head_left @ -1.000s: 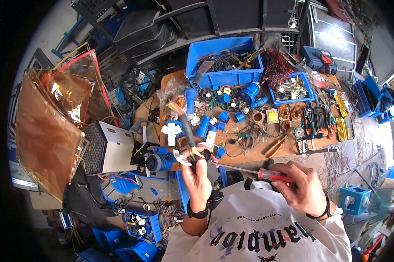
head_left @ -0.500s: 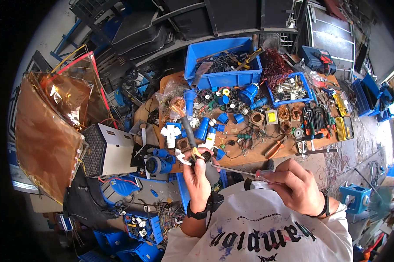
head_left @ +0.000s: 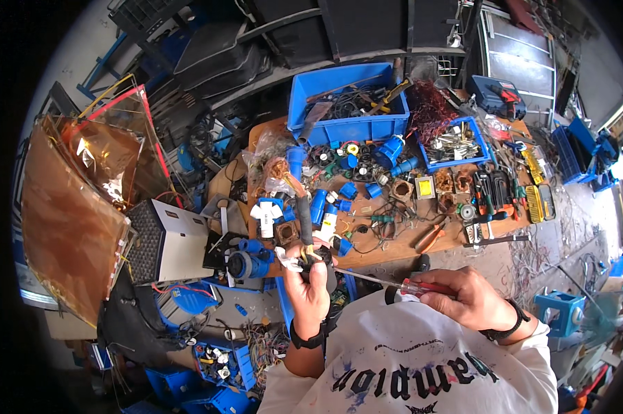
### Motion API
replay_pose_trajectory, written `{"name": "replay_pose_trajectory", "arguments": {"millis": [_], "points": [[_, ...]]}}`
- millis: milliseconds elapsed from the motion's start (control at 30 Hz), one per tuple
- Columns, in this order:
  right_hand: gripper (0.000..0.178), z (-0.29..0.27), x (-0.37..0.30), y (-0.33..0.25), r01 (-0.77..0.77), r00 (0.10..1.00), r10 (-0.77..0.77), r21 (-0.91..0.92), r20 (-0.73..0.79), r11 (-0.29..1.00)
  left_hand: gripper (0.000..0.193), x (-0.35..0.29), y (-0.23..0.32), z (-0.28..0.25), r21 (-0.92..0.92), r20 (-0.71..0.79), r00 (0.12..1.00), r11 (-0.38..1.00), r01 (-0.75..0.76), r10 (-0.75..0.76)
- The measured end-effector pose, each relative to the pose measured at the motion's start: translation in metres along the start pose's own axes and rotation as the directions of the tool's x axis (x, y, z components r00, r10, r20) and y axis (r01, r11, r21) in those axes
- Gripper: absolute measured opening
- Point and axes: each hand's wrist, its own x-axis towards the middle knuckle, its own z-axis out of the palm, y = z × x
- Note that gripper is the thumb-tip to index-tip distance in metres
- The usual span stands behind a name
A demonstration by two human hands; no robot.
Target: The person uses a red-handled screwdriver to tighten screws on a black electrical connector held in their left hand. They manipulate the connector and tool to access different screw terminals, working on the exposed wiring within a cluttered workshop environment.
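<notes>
My left hand (head_left: 307,295) is closed around a round black plug part (head_left: 322,261), the thumb pressed against it. A thick black cable (head_left: 303,215) runs away from the part toward the bench, its thinner yellowish wires (head_left: 310,252) reaching into the part. White tape or wrapping (head_left: 288,260) sticks out beside the fingers. In my right hand (head_left: 471,298) is a screwdriver (head_left: 416,286) with a clear red handle. Its thin shaft points left, with the tip at or close to the plug part; exact contact is hidden.
On the wooden bench (head_left: 394,243) stand a large blue bin (head_left: 353,130) of cables and tools and a smaller blue tray (head_left: 456,164) of metal parts. Blue connectors (head_left: 318,205), pliers (head_left: 430,239) and a brush (head_left: 534,204) lie about. A white box (head_left: 177,241) stands left.
My right hand has lowered and turned around the screwdriver, showing more of its red handle. My left hand and the plug part have shifted slightly down.
</notes>
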Motion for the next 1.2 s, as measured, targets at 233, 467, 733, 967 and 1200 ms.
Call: {"name": "replay_pose_trajectory", "arguments": {"millis": [233,467,733,967,1200], "points": [[0.030,0.013,0.001,0.012,-0.156,0.987,0.127,0.434,0.096,0.887,0.033,0.000,0.000,-0.002,0.003,0.017,1.000,1.000,-0.001,0.001],[0.032,0.010,0.006,0.016,-0.454,0.890,0.221,0.732,0.399,0.508,0.032,-0.003,-0.002,-0.005,-0.051,-0.047,0.999,0.999,0.013,-0.015],[0.035,0.023,0.011,0.017,0.195,0.976,-0.199,-0.048,-0.089,0.980,0.030,0.000,-0.004,-0.009,-0.032,-0.013,0.999,0.999,0.044,-0.045],[0.036,0.016,0.013,-0.007,0.238,0.943,-0.311,-0.407,-0.122,0.882,0.029,0.000,0.000,-0.003,-0.174,-0.046,0.981,0.968,0.179,-0.190],[0.024,0.012,0.013,-0.008,0.230,0.931,-0.329,-0.448,-0.156,0.864,0.028,0.005,0.003,0.001,-0.249,-0.046,0.963,0.937,0.246,-0.265]]}}
